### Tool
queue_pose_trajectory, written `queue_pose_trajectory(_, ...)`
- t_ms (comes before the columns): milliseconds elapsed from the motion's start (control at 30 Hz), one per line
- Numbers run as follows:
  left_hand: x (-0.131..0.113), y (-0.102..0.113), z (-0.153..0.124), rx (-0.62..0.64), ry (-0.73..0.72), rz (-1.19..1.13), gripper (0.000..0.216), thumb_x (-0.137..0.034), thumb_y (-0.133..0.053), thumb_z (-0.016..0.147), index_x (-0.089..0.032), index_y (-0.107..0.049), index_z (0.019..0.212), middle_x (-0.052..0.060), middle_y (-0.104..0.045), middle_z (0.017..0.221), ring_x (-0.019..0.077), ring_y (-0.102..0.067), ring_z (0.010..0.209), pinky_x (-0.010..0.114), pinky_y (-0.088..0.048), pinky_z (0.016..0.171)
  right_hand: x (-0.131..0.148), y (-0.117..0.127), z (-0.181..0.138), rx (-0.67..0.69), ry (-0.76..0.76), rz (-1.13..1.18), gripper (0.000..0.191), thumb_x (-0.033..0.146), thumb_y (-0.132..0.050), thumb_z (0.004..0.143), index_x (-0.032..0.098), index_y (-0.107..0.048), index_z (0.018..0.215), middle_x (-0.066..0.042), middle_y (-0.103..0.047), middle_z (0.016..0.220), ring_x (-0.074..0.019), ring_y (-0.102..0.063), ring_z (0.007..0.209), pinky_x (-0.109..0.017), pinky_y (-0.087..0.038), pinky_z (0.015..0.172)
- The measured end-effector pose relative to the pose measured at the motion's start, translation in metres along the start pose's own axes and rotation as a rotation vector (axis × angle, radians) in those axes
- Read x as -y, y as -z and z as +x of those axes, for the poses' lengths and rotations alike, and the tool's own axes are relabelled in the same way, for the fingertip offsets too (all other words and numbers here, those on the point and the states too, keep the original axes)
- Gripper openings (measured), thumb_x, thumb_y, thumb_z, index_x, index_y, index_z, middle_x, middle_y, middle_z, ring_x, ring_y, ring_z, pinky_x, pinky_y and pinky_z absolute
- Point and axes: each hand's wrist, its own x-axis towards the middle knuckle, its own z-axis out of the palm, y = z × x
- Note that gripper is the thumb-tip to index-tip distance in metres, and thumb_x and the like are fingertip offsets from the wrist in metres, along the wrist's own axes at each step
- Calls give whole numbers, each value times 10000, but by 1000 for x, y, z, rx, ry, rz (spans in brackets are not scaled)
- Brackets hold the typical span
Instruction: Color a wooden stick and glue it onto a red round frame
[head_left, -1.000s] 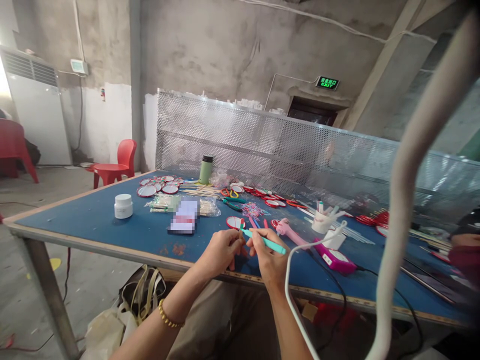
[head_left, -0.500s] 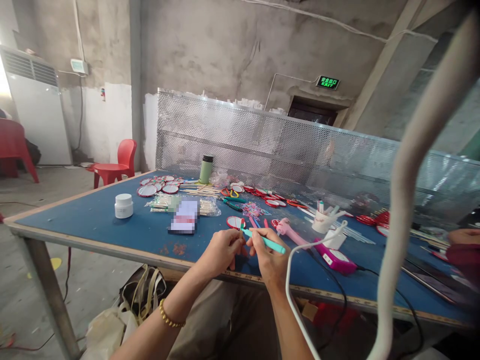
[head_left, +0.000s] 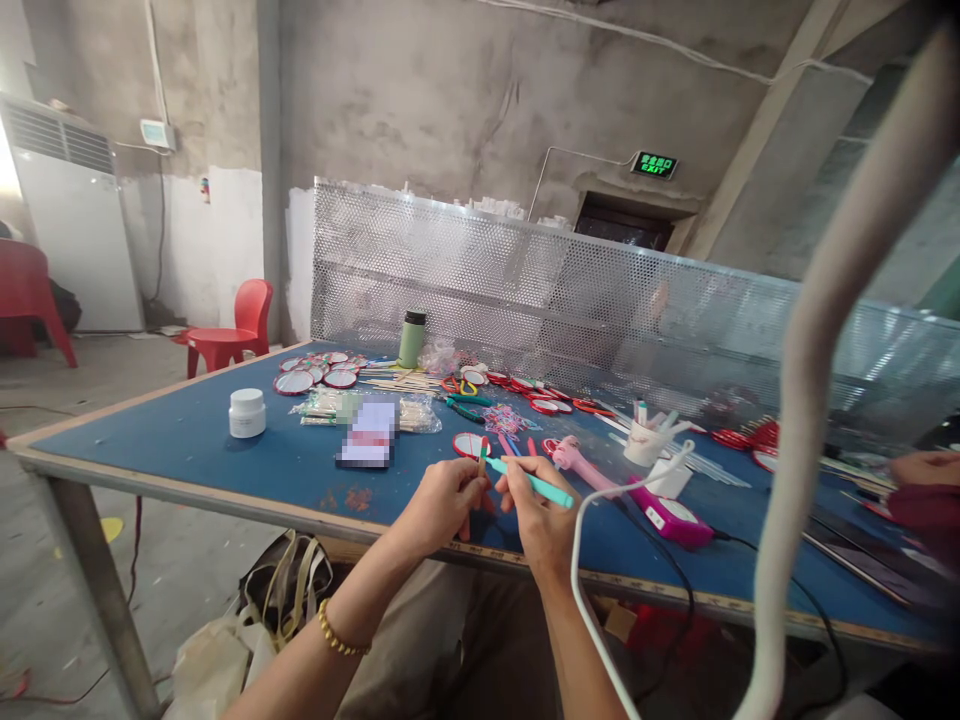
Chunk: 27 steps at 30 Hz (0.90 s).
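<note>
My left hand (head_left: 452, 497) is closed, pinching a thin, short wooden stick (head_left: 484, 466) that points upward and looks green near its top. My right hand (head_left: 537, 515) grips a teal marker pen (head_left: 549, 490) by its barrel. The pen's thin end touches or nearly touches the upper part of the stick; which of these I cannot tell. Just beyond both hands lies a round white disc with a red rim (head_left: 466, 443). To the right of my right hand is a pink tool like a hot glue gun (head_left: 583, 464).
On the blue table (head_left: 187, 440) are a white jar (head_left: 247, 414), a phone (head_left: 367, 432), a green bottle (head_left: 412, 340), pliers (head_left: 465, 409) and a cup of sticks (head_left: 642, 443). A pale curved stand (head_left: 799, 400) and white cable rise at right. A co-worker's hand (head_left: 924, 470) shows at far right.
The stick shows slightly more upright between my left fingers, and the pen has shifted a little to the right. Both hands otherwise keep their place and their holds.
</note>
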Motion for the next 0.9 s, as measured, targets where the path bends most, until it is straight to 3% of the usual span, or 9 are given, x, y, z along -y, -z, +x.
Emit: queue_pose_trajectory(900, 0, -1, 0, -2, 13, 8, 249, -291, -464, 899, -167, -565, 709, -3, -656, 659, 92, -548, 376, 181, -337, 378, -6, 0, 0, -4, 37, -12, 246, 413, -628, 924, 189, -711, 863, 11, -666, 658, -111, -567, 531, -215, -433, 481)
